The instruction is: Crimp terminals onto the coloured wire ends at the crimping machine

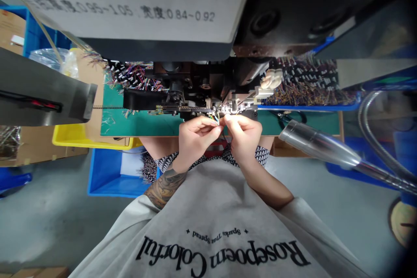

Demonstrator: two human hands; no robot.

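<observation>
Between my two hands are thin coloured wires [215,118], green, yellow and white among them, at the front of a crimping machine [205,82]. My left hand [198,137] is closed, its thumb and forefinger pinched on these wires. My right hand [243,134] is closed as well, fingertips at the lit metal head of the machine, where a short bit of yellow wire shows beside them. The fingertips of both hands almost meet. A strip of terminals [112,107] runs in from the left to the machine.
Bundles of wires with white connectors [137,76] lie behind at left; more fill a blue tray [309,107] at right. A metal lamp head [316,143] juts in at right. A yellow bin [94,139] and a blue bin [110,184] stand left. A green mat [143,126] covers the bench.
</observation>
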